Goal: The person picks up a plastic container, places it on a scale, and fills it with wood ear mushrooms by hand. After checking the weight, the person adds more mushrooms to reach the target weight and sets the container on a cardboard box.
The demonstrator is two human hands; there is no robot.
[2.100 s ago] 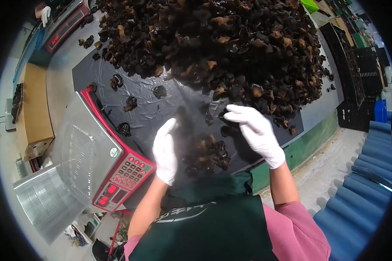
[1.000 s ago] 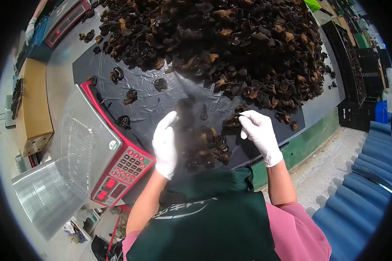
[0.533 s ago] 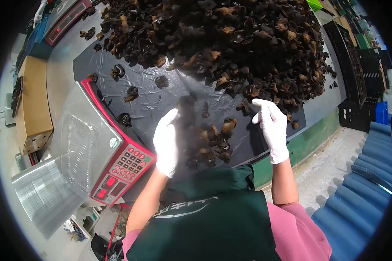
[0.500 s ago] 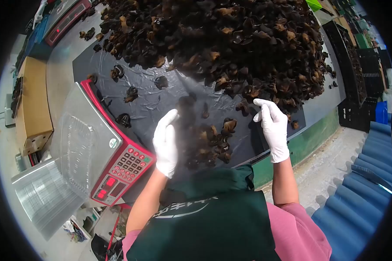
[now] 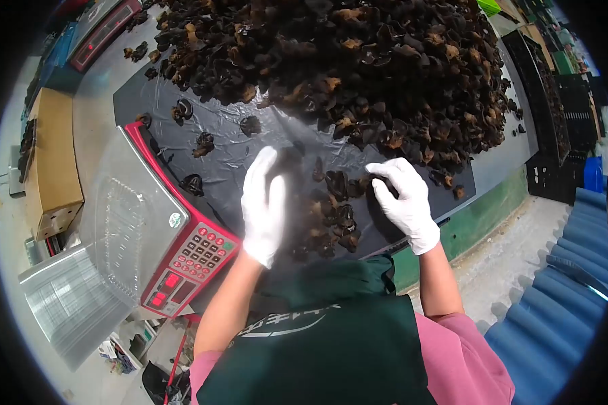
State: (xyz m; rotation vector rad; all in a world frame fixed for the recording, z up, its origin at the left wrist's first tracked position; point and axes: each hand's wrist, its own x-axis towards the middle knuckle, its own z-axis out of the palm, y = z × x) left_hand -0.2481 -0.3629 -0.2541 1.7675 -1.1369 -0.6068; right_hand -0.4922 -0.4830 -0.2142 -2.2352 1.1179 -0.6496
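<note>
White gloves cover both hands. My left hand (image 5: pixel 262 206) is over the dark plastic sheet (image 5: pixel 226 158), its fingers pointing away from me and its thumb apart, with nothing visible in it. My right hand (image 5: pixel 405 202) reaches in from the right with index finger and thumb spread, the fingertips at the edge of a small group of dark brown, ear-shaped fungus pieces (image 5: pixel 331 219). That group lies between the two hands, partly blurred. Beyond them spreads a big heap of the same fungus (image 5: pixel 358 67).
A red and grey scale (image 5: pixel 199 253) stands left of my left hand, with clear plastic trays (image 5: pixel 78 297) beside it. Farther left are a cardboard box (image 5: pixel 53 162) and a second scale (image 5: pixel 105 34). Black crates (image 5: pixel 540 94) stand at the right, near blue corrugated material (image 5: pixel 554 310).
My right hand has moved left and toward me, closer to the small group, where another piece now lies. My left hand has turned slightly, its thumb more spread.
</note>
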